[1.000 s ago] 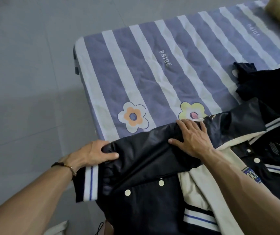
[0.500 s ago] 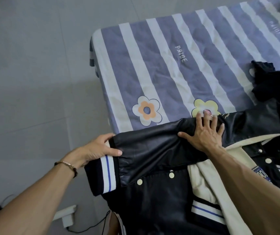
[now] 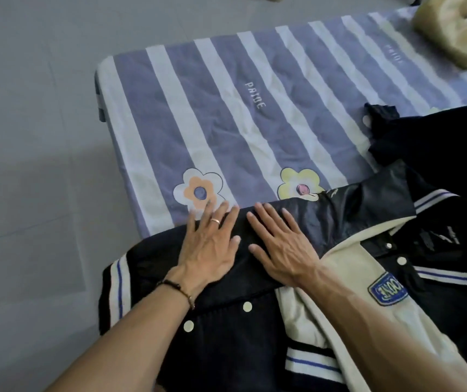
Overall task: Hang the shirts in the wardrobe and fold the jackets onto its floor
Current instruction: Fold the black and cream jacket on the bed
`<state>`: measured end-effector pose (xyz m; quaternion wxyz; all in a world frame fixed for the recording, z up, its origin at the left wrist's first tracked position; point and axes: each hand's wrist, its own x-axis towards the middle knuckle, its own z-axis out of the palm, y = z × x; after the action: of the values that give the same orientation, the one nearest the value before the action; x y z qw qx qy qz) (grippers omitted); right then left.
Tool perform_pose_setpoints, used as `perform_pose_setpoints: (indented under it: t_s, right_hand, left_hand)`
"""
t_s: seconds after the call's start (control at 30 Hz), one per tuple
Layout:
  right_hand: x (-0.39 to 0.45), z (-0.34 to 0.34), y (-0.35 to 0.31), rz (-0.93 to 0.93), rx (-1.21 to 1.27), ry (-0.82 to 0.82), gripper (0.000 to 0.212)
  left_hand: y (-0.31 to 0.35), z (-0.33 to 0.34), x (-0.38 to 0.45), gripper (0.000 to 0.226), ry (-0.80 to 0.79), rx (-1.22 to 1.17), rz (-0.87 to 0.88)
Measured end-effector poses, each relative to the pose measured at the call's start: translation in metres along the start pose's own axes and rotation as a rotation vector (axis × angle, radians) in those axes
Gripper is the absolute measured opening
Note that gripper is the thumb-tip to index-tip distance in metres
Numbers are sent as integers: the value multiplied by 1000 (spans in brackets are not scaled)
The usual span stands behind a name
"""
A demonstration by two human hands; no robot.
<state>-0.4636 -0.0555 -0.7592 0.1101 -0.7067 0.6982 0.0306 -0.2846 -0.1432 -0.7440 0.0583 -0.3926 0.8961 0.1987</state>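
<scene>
Nearest the camera, two bare forearms reached forward over a dark varsity jacket (image 3: 226, 349) with cream sleeves, white snap buttons and striped ribbing, which lay on the near edge of a mattress (image 3: 226, 114). The left hand (image 3: 209, 244) lay flat on the jacket's folded black sleeve (image 3: 353, 210), palm down and fingers spread straight, their tips reaching just past the sleeve's far edge onto the sheet; a ring (image 3: 215, 220) sat on one finger and a thin bracelet (image 3: 178, 290) circled the wrist. Just beside it, to its right and not touching it, the right hand (image 3: 280, 247) pressed down on the same sleeve in the same way, fingers straight and slightly fanned (neither hand curled round any cloth). Left of the left wrist, the sleeve's striped cuff (image 3: 120, 292) hung at the mattress edge. Right of the right forearm, a blue patch (image 3: 387, 292) showed on a cream panel, and beyond it the jacket's dark body continued towards the picture's edge. Just beyond the fingertips, an orange flower (image 3: 199, 190) and a yellow flower (image 3: 300, 183) were printed on the purple-and-white striped sheet. Farther off and to the right of the hands lay another dark garment (image 3: 438, 142), crumpled, and past that, at the far corner, a pale yellowish bundle (image 3: 458, 26). Grey floor tiles (image 3: 28, 137) spread to the left of the mattress.
</scene>
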Motion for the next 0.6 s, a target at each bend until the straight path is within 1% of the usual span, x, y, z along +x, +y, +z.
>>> perform_pose_setpoints:
  t_s: [0.03, 0.07, 0.13, 0.17, 0.23, 0.3, 0.33, 0.37, 0.4, 0.43, 0.47, 0.5, 0.53, 0.57, 0.6]
  right_hand:
    - [2, 3, 18, 31, -21, -10, 68]
    - [2, 1, 34, 97, -44, -20, 69]
    - [-6, 3, 93, 315, -74, -39, 77]
    - [-14, 4, 125, 435, -84, -57, 82]
    - [-24, -1, 174, 646, -74, -149, 88]
    - [-21, -10, 198, 823, -55, -205, 85]
    - [-14, -14, 198, 881, -35, -174, 83]
    - [-5, -16, 188, 877, -18, -119, 80]
    - [1, -17, 175, 815, 10, -51, 78]
    - [2, -19, 162, 684, 30, -7, 75]
    - [-2, -15, 149, 545, 28, -11, 74]
    - [-7, -10, 141, 481, 11, -47, 74]
    - [-14, -5, 139, 548, 20, -81, 76]
    - [-22, -3, 140, 721, 53, -77, 78]
    - [-32, -2, 139, 899, 97, -39, 79]
  left_hand:
    - [8, 16, 10, 73, -59, 27, -36]
    - [7, 27, 11, 81, -70, 53, -65]
    - [5, 52, 13, 92, -33, 105, -76]
    - [3, 60, 13, 94, 3, 128, -69]
    - [2, 67, 14, 93, 33, 146, -87]
    - [6, 67, 16, 92, 25, 154, -95]
    - [7, 65, 18, 92, 21, 161, -97]
    - [5, 67, 16, 91, 14, 157, -106]
    - [5, 68, 15, 91, 3, 151, -115]
    - [5, 67, 16, 90, 5, 153, -110]
    - [5, 68, 17, 90, 19, 149, -107]
    - [5, 68, 17, 90, 20, 143, -112]
    - [6, 69, 16, 91, 8, 138, -121]
    - [6, 70, 16, 93, -6, 135, -125]
    - [7, 68, 15, 95, -5, 142, -122]
